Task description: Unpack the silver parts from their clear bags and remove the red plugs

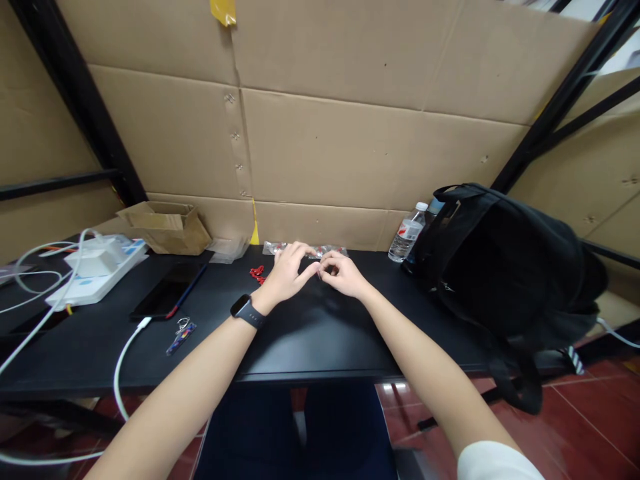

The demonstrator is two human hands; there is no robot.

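Observation:
My left hand point(290, 272), with a black watch on its wrist, is over the dark table, its fingers stretched and the thumb apart from them. The thumb tip reaches my right hand point(345, 275), whose thumb and forefinger are curled into a pinch. Whatever may be between those fingertips is too small to make out. Just behind both hands lies a row of clear plastic packets point(330, 252) with small red bits inside, partly hidden by the fingers. Beside my left hand is a small red cord-like piece point(257, 273).
Left on the black table point(320, 347) are a tablet point(167, 291) with a pen, a keychain point(181, 337), a power strip point(100, 270), a paper bag point(170, 227) and clear sleeves point(227, 249). A water bottle point(407, 233) and black backpack point(505, 267) stand right. Cardboard point(325, 153) walls the back.

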